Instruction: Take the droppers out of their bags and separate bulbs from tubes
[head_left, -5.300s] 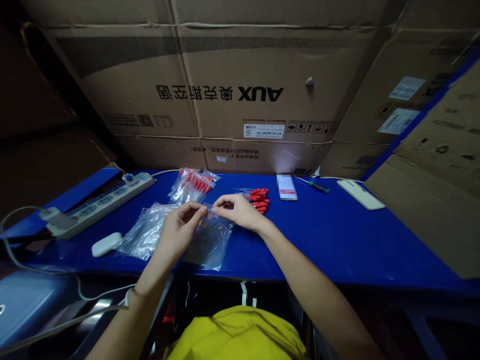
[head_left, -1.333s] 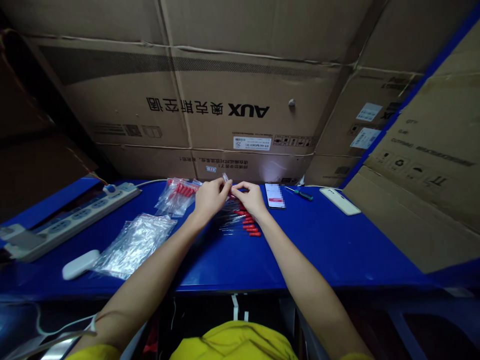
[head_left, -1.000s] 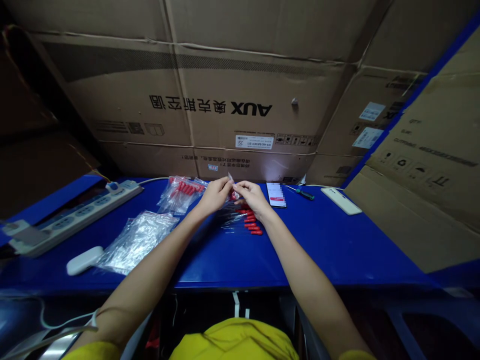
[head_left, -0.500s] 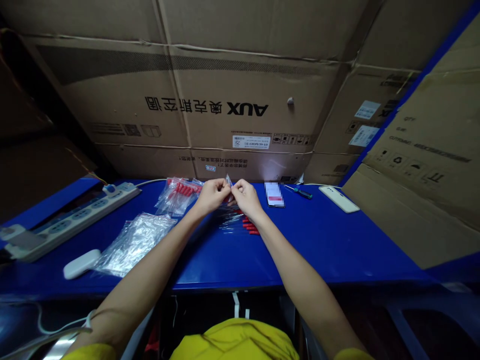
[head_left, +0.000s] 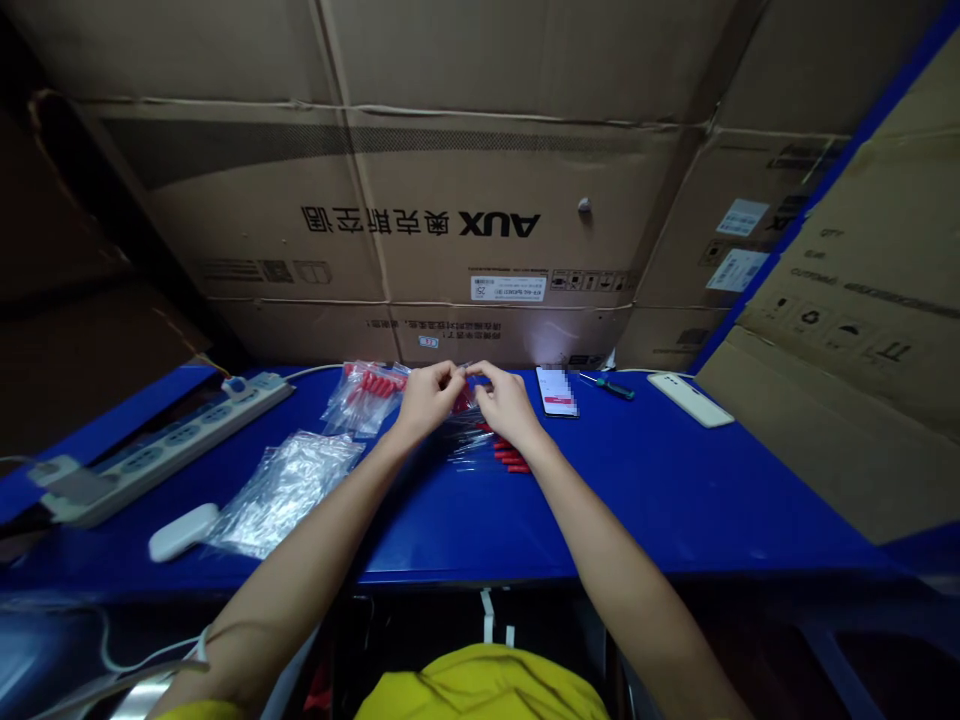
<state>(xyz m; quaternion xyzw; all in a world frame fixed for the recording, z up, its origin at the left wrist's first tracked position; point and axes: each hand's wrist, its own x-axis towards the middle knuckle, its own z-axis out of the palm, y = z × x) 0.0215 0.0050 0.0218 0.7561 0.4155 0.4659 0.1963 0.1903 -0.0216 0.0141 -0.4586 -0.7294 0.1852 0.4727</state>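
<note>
head | left hand (head_left: pixel 429 396) grip: pinching clear bag (head_left: pixel 466 434) | right hand (head_left: pixel 507 402) grip: pinching same bag

Packing bench in a storeroom or small workshop: a blue worktable (head_left: pixel 675 500) walled by large cardboard cartons (head_left: pixel 450 200), with a power strip (head_left: pixel 165 445), stacked clear bags (head_left: pixel 285 490) and a screwdriver (head_left: pixel 611 386).

The blue table (head_left: pixel 675 500) bears one power strip (head_left: pixel 165 445) at its left edge, and one lit phone (head_left: pixel 556 390), one white phone (head_left: pixel 690 399) and one green screwdriver (head_left: pixel 615 387) along its back edge. About four loose red screwdrivers (head_left: pixel 510 460) show.
</note>
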